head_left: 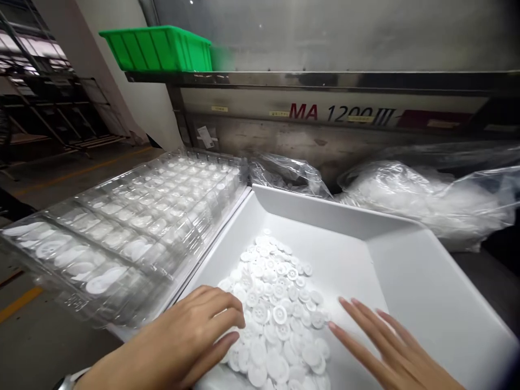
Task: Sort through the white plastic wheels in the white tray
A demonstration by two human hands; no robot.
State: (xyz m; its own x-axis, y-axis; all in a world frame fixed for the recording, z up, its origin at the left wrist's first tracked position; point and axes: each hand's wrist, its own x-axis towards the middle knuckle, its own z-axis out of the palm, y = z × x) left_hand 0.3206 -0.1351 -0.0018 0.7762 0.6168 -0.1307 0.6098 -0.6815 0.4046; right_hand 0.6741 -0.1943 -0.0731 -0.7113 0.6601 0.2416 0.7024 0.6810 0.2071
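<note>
— What are your hands doing?
— Your left hand (190, 336) rests curled on the near-left edge of the pile of white discs (276, 314), fingers bent together over a few of them; whether any disc is actually pinched, I cannot tell. Your right hand (390, 352) lies flat with its fingers spread apart, holding nothing, fingertips just beside the pile's right edge.
— And where do the discs sit?
— Heaped in the near-left part of the white tray (426, 281), whose right half is bare.
— What lies beyond?
— Touching the tray's left wall, a clear blister tray (134, 227) holds discs in its pockets. Past the tray's far wall lie clear plastic bags (426, 200) of white parts, then a machine panel (349, 111), with a green bin (158, 49) on its ledge.
</note>
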